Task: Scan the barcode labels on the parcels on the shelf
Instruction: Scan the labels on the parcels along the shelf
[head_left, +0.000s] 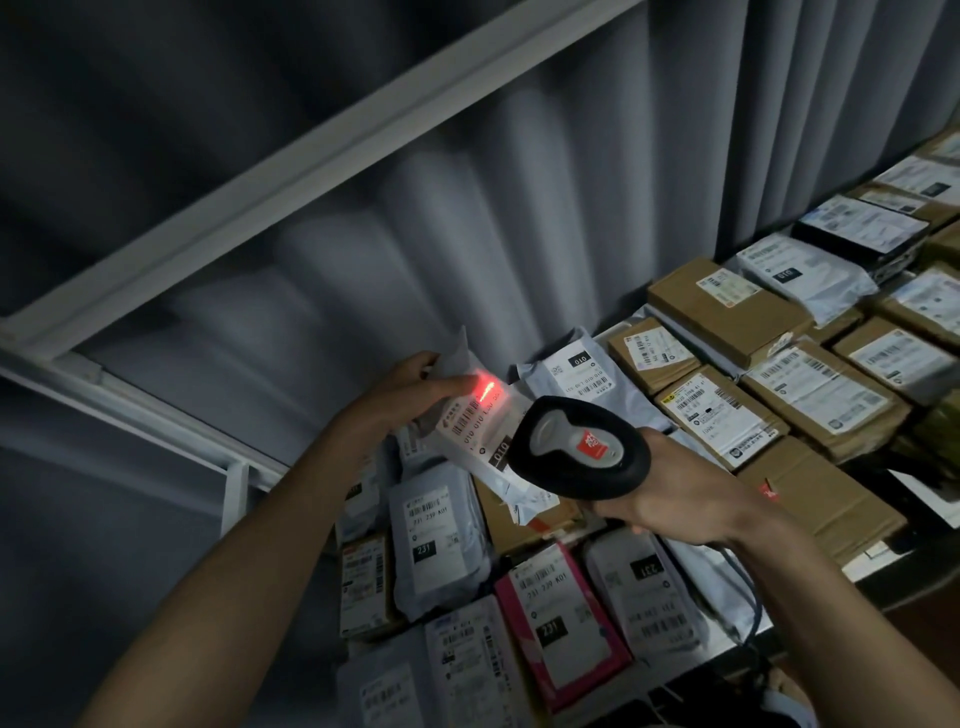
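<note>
Gripping scanner (581, 448) and lifted parcel (480, 441), hands (410, 392) above packed shelf (883, 582).

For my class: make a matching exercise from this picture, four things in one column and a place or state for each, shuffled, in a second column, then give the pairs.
Things
1. scanner
2. grey mailer
3. pink parcel
4. red light

Places or states
A. lying on the shelf
B. gripped in the right hand
C. falling on a label
D. held up by the left hand

Pairs: 1-B, 2-D, 3-A, 4-C
</note>
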